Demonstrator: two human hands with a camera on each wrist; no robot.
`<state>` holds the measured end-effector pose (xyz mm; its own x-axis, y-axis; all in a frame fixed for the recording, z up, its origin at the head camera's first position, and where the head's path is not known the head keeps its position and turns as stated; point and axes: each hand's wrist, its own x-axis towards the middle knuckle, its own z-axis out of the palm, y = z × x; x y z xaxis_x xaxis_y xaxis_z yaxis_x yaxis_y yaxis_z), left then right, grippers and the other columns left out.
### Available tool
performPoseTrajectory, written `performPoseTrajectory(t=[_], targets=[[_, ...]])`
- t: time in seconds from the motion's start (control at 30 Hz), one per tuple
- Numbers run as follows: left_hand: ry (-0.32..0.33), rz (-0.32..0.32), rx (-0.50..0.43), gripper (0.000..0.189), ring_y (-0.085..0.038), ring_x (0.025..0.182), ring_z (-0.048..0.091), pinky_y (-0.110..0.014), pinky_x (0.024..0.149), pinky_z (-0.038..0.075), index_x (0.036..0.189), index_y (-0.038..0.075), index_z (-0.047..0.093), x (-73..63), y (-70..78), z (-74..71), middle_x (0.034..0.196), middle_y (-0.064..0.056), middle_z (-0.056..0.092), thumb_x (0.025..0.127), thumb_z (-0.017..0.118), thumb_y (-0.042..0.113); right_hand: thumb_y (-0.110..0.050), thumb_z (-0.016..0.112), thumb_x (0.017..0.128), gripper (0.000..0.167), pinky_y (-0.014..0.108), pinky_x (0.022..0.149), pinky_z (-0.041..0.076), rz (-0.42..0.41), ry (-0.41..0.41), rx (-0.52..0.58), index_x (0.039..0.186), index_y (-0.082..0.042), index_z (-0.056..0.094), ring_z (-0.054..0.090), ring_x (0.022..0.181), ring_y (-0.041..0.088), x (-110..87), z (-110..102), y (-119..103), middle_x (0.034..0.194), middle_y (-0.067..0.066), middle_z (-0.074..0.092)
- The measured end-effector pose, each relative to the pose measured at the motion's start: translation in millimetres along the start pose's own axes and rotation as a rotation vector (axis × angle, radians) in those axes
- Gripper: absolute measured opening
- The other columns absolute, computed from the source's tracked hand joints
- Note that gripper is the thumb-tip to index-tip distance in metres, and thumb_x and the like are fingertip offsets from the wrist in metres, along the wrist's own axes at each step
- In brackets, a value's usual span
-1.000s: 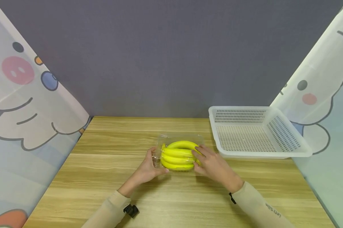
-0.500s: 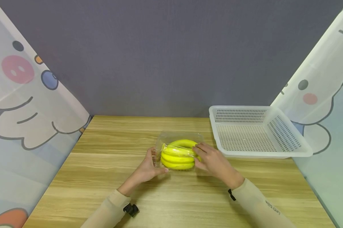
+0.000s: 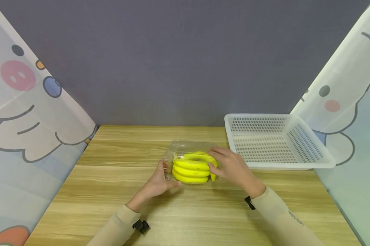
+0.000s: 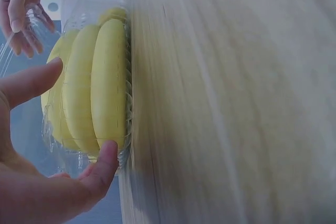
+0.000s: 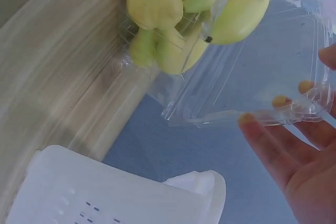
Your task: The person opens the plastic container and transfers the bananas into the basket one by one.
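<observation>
Yellow bananas (image 3: 191,167) lie in a clear plastic clamshell box (image 4: 128,98) on the table. My left hand (image 3: 156,182) grips the box's left end, its thumb at the near side and its other fingers around the far side. At the right, my right hand (image 3: 232,171) pinches the edge of the clear lid (image 5: 262,66). In the right wrist view that lid stands lifted off the fruit at a slant, fingertips along its rim. Banana ends show beneath it. My right palm hides part of the box's right end in the head view.
A white perforated plastic basket (image 3: 265,150) stands at the back right, near my right hand. The wooden table (image 3: 117,150) meets a grey partition (image 3: 185,65) at the back, and cartoon-print sheets (image 3: 40,133) hang at both sides.
My right hand has shifted slightly right and lifted the lid from over the bananas, so a banana tip now shows at the right. My left hand has stayed at the box's left end.
</observation>
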<state>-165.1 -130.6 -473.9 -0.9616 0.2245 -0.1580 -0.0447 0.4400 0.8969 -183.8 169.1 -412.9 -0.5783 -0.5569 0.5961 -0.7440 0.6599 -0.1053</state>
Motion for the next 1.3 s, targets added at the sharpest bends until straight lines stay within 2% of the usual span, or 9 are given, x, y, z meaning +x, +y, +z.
performPoseTrajectory(t=[0.13, 0.23, 0.43, 0.57, 0.67, 0.83, 0.97, 1.13, 1.3], targets=[[-0.003, 0.011, -0.003, 0.112, -0.039, 0.132, 0.043, -0.057, 0.102, 0.044, 0.157, 0.005, 0.014, 0.2, -1.0, 0.2, 0.147, -0.023, 0.036, 0.077, 0.09, 0.026, -0.023, 0.076, 0.085, 0.036, 0.029, 0.054, 0.056, 0.017, -0.005, -0.005, 0.115, -0.003, 0.074, 0.069, 0.104, 0.033, 2.2, -1.5, -0.2, 0.116, 0.013, 0.072], [-0.007, 0.013, -0.022, 0.111, -0.036, 0.129, 0.044, -0.053, 0.1, 0.046, 0.158, 0.007, 0.015, 0.5, -0.7, 0.0, 0.145, -0.02, 0.037, 0.079, 0.089, 0.03, -0.023, 0.077, 0.085, 0.036, 0.036, 0.064, 0.06, 0.019, 0.018, 0.002, 0.114, -0.003, 0.074, 0.068, 0.104, 0.032, 3.4, -1.8, 0.7, 0.116, 0.013, 0.072], [-0.006, 0.031, -0.048, 0.109, -0.033, 0.123, 0.044, -0.045, 0.095, 0.046, 0.158, 0.005, 0.016, 2.5, -0.2, -0.8, 0.14, -0.018, 0.038, 0.08, 0.088, 0.03, -0.021, 0.077, 0.084, 0.037, 0.045, 0.078, 0.059, 0.026, 0.061, 0.041, 0.115, 0.001, 0.073, 0.067, 0.107, 0.034, 6.6, -2.7, 3.8, 0.117, 0.015, 0.071], [-0.01, 0.039, -0.055, 0.111, -0.034, 0.124, 0.043, -0.046, 0.095, 0.045, 0.158, 0.005, 0.015, 3.0, -0.2, -1.0, 0.14, -0.019, 0.037, 0.079, 0.089, 0.028, -0.02, 0.077, 0.085, 0.039, 0.047, 0.08, 0.059, 0.04, 0.066, 0.062, 0.116, 0.002, 0.072, 0.066, 0.108, 0.035, 7.6, -2.6, 6.5, 0.117, 0.017, 0.071], [-0.014, 0.05, -0.058, 0.112, -0.037, 0.127, 0.042, -0.051, 0.097, 0.045, 0.158, 0.004, 0.013, 2.5, -0.4, -0.6, 0.142, -0.022, 0.035, 0.079, 0.089, 0.028, -0.02, 0.077, 0.085, 0.039, 0.049, 0.083, 0.058, 0.066, 0.064, 0.085, 0.117, 0.001, 0.072, 0.066, 0.109, 0.035, 8.7, -3.7, 7.6, 0.118, 0.016, 0.071], [-0.015, 0.05, -0.019, 0.116, -0.04, 0.131, 0.041, -0.058, 0.101, 0.044, 0.16, 0.005, 0.011, -0.5, -0.6, 1.1, 0.146, -0.025, 0.034, 0.078, 0.09, 0.027, -0.019, 0.076, 0.086, 0.038, 0.05, 0.086, 0.057, 0.097, 0.055, 0.113, 0.12, -0.001, 0.071, 0.065, 0.111, 0.034, 8.8, -4.0, 9.0, 0.12, 0.014, 0.071], [-0.007, 0.048, 0.009, 0.116, -0.041, 0.132, 0.042, -0.06, 0.102, 0.043, 0.16, 0.004, 0.012, -0.9, 0.2, 2.4, 0.147, -0.025, 0.035, 0.078, 0.09, 0.028, -0.018, 0.076, 0.087, 0.037, 0.05, 0.088, 0.056, 0.107, 0.069, 0.131, 0.12, -0.002, 0.071, 0.065, 0.111, 0.033, 11.0, -3.4, 11.2, 0.119, 0.013, 0.071], [0.001, 0.046, 0.009, 0.117, -0.041, 0.132, 0.042, -0.06, 0.103, 0.044, 0.16, 0.004, 0.012, 1.7, 0.3, 2.4, 0.147, -0.025, 0.035, 0.077, 0.09, 0.029, -0.019, 0.078, 0.087, 0.035, 0.05, 0.087, 0.056, 0.127, 0.102, 0.156, 0.118, -0.004, 0.072, 0.066, 0.11, 0.031, 14.9, -4.3, 13.5, 0.118, 0.011, 0.072], [0.002, 0.035, 0.008, 0.118, -0.041, 0.132, 0.043, -0.059, 0.102, 0.045, 0.161, 0.005, 0.013, 3.7, -1.1, 1.3, 0.147, -0.024, 0.036, 0.076, 0.091, 0.03, -0.018, 0.078, 0.087, 0.036, 0.051, 0.088, 0.056, 0.152, 0.101, 0.169, 0.119, -0.003, 0.072, 0.066, 0.11, 0.032, 17.5, -5.3, 15.3, 0.119, 0.013, 0.071]])
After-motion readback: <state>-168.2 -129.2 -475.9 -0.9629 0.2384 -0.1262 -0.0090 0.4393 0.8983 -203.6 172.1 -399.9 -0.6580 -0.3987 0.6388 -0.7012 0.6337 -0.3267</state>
